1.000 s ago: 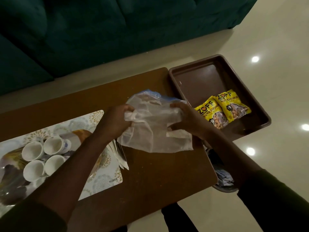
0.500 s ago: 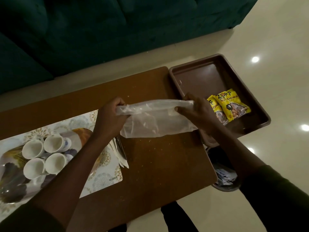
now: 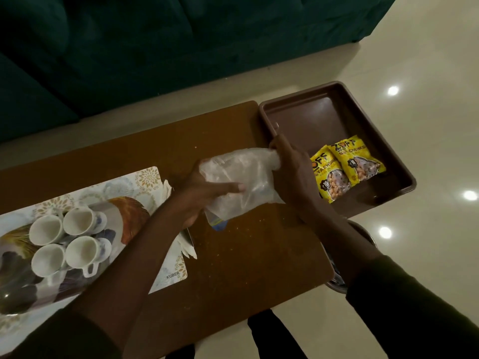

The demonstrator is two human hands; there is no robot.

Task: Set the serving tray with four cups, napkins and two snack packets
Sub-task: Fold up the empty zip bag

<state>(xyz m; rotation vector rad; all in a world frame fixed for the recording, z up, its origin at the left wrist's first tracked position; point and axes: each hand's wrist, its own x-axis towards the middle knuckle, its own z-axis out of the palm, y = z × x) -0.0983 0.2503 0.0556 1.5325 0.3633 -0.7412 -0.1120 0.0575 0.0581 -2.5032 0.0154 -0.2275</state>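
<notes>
A brown serving tray (image 3: 305,110) sits at the table's right end and holds two yellow snack packets (image 3: 347,167) side by side. A clear plastic bag (image 3: 241,177) is gripped over the table's middle by my left hand (image 3: 207,193) at its lower left and my right hand (image 3: 293,167) at its upper right corner. Several white cups (image 3: 67,239) lie clustered on a patterned placemat (image 3: 145,177) at the left. White napkins (image 3: 189,248) stick out from under my left forearm, mostly hidden.
The brown wooden table (image 3: 246,255) has crumbs on it. A dark green sofa (image 3: 155,47) runs behind it. A round bin (image 3: 339,281) stands on the shiny floor under my right forearm, below the tray.
Earlier the bag was stretched flat between both hands. Now my left hand has slid over and closed on its lower part, bunching it, while my right hand keeps the top corner.
</notes>
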